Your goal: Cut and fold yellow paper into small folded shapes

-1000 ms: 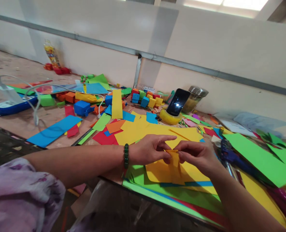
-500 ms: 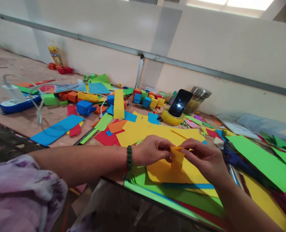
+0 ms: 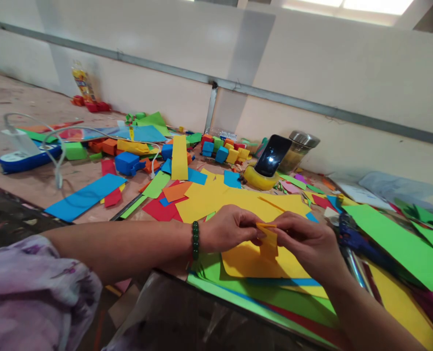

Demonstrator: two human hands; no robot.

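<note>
Between my hands is a small folded piece of yellow paper (image 3: 268,242), held up above a stack of coloured sheets. My left hand (image 3: 229,228), with a green bead bracelet (image 3: 195,239) at the wrist, pinches its upper left edge. On the other side, the fingers of my right hand (image 3: 306,240) pinch its upper right edge. A larger yellow sheet (image 3: 238,261) tops the stack below, with green sheets (image 3: 260,295) and blue and red edges showing under it. My fingers cover part of the folded piece.
Paper cubes (image 3: 222,155) are grouped near the wall. A phone (image 3: 273,155) leans in a yellow holder (image 3: 260,179) before a lidded jar (image 3: 301,148). A blue glue gun (image 3: 351,234) lies by my right wrist. At left are a white cable (image 3: 60,165) and a blue strip (image 3: 87,196).
The folded yellow paper has tilted and turned slightly between my fingers. My right hand has shifted a little left and down; my left hand is nearly still.
</note>
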